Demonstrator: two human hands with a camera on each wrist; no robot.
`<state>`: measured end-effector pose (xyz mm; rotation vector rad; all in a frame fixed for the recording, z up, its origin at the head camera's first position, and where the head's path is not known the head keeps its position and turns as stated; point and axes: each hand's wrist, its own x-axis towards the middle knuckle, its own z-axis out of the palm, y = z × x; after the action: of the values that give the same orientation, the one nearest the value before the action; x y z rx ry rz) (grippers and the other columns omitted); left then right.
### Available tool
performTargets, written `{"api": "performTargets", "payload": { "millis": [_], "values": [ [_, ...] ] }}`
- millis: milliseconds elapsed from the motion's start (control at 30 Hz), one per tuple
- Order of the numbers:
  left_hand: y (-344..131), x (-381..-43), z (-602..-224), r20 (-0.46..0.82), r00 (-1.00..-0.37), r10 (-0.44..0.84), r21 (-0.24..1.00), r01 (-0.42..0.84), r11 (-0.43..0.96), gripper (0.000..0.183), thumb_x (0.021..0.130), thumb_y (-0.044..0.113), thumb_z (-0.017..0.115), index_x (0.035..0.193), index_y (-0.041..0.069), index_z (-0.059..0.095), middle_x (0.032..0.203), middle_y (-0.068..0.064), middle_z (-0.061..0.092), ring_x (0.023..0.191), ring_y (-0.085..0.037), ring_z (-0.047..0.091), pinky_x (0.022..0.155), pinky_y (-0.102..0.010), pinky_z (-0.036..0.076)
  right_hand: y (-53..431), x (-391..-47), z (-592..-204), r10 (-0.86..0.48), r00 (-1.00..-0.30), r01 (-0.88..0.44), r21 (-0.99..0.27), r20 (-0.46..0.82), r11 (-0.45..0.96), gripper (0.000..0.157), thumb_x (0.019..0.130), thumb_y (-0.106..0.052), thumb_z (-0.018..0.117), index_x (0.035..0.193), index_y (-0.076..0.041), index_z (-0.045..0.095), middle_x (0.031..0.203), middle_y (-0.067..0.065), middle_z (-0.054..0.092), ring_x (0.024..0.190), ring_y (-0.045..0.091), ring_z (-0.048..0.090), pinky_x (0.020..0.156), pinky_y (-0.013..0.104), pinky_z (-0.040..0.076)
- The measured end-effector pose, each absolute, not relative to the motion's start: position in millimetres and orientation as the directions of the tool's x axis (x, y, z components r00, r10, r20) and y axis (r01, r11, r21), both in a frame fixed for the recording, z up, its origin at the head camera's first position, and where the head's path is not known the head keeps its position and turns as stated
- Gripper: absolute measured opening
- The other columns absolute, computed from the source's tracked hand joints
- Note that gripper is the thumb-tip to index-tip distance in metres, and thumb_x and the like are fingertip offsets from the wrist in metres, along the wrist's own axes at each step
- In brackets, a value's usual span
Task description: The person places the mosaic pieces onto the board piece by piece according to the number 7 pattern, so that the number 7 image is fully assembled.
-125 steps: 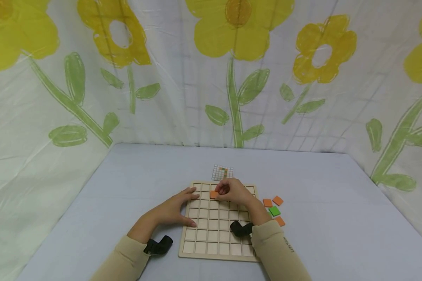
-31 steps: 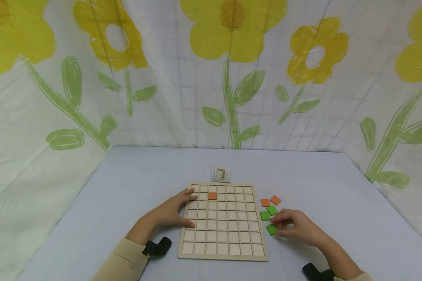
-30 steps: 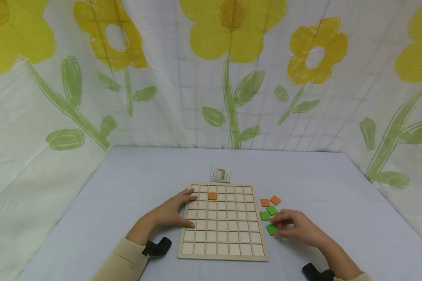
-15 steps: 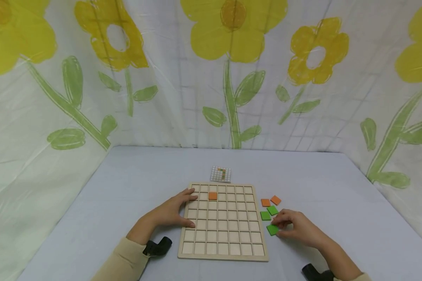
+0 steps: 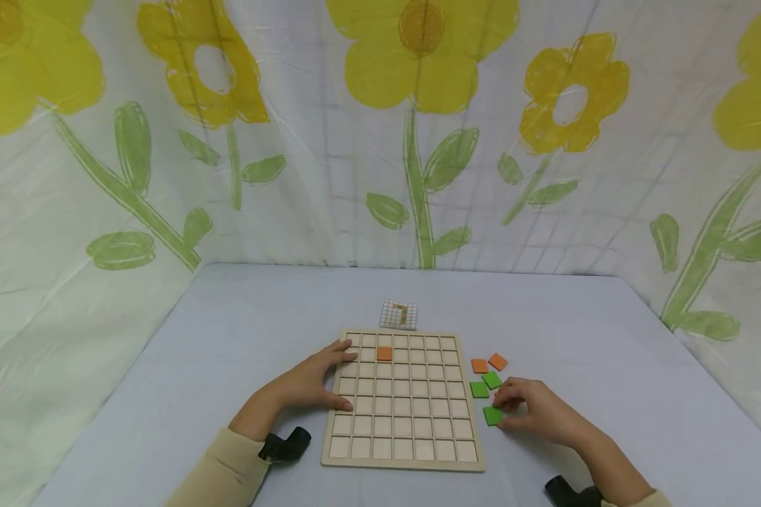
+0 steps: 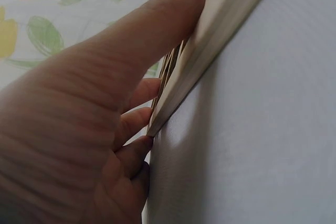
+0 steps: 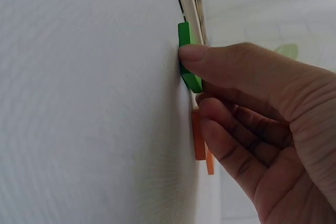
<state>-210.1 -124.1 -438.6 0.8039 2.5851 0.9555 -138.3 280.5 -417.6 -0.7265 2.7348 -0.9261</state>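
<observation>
A wooden grid board (image 5: 402, 466) lies flat with one orange tile (image 5: 384, 353) in a cell near its top left. My left hand (image 5: 304, 380) rests on the board's left edge, thumb and fingers spread apart; the left wrist view shows the thumb (image 6: 157, 24) over the wooden rim. Right of the board, my right hand (image 5: 535, 412) pinches a green tile (image 5: 492, 416) at its right side, low by the table. In the right wrist view the thumb lies against this green tile (image 7: 190, 80); the index fingertip is partly hidden behind it.
Two more green tiles (image 5: 479, 389) and two orange tiles (image 5: 497, 361) lie beyond the right hand. A small printed grid card (image 5: 399, 314) with a coloured pattern lies behind the board. A flower-printed curtain (image 5: 317, 176) hangs behind the table.
My right hand has left the orange tile on the board and moved right to the loose tiles. Over the last second the green tile has turned slightly; the left hand stays put.
</observation>
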Motion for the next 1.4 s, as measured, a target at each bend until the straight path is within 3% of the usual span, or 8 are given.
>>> {"api": "performTargets", "payload": {
  "millis": [400, 933, 1200, 1400],
  "values": [
    [-123, -209, -436, -0.060, -0.809, 0.584, 0.664, 0.404, 0.628, 0.088, 0.066, 0.045, 0.081, 0.139, 0.011, 0.044, 0.156, -0.006, 0.020, 0.144, -0.032, 0.014, 0.113, -0.055, 0.021, 280, -144, -414, -0.476, -0.879, -0.349, -0.633, -0.035, 0.691, 0.020, 0.074, -0.013, 0.077, 0.091, -0.008, 0.067, 0.082, -0.005, 0.063, 0.070, -0.002, 0.052, 0.062, 0.019, 0.049],
    [-123, -209, -437, -0.069, -0.817, 0.573, 0.670, 0.387, 0.633, 0.089, 0.066, 0.046, 0.081, 0.139, 0.013, 0.044, 0.156, -0.004, 0.020, 0.145, -0.031, 0.013, 0.113, -0.054, 0.021, 271, -156, -407, -0.503, -0.862, -0.422, -0.637, 0.061, 0.646, 0.019, 0.074, -0.010, 0.076, 0.089, -0.006, 0.065, 0.075, -0.004, 0.059, 0.068, 0.001, 0.051, 0.059, 0.020, 0.048],
    [-124, -210, -439, -0.065, -0.812, 0.580, 0.671, 0.395, 0.628, 0.088, 0.066, 0.046, 0.081, 0.139, 0.012, 0.044, 0.156, -0.005, 0.021, 0.144, -0.031, 0.014, 0.113, -0.055, 0.021, 257, -166, -403, -0.507, -0.859, -0.422, -0.648, 0.062, 0.634, 0.018, 0.075, -0.009, 0.075, 0.090, -0.007, 0.065, 0.080, -0.002, 0.060, 0.070, 0.002, 0.052, 0.056, 0.020, 0.049],
    [-124, -211, -439, -0.063, -0.812, 0.580, 0.673, 0.395, 0.626, 0.089, 0.066, 0.046, 0.081, 0.139, 0.012, 0.044, 0.156, -0.004, 0.020, 0.145, -0.031, 0.013, 0.113, -0.054, 0.021, 246, -175, -399, -0.520, -0.848, -0.457, -0.640, 0.104, 0.618, 0.021, 0.075, -0.009, 0.076, 0.093, -0.005, 0.065, 0.086, 0.001, 0.063, 0.072, 0.005, 0.053, 0.063, 0.025, 0.050]
  ]
}}
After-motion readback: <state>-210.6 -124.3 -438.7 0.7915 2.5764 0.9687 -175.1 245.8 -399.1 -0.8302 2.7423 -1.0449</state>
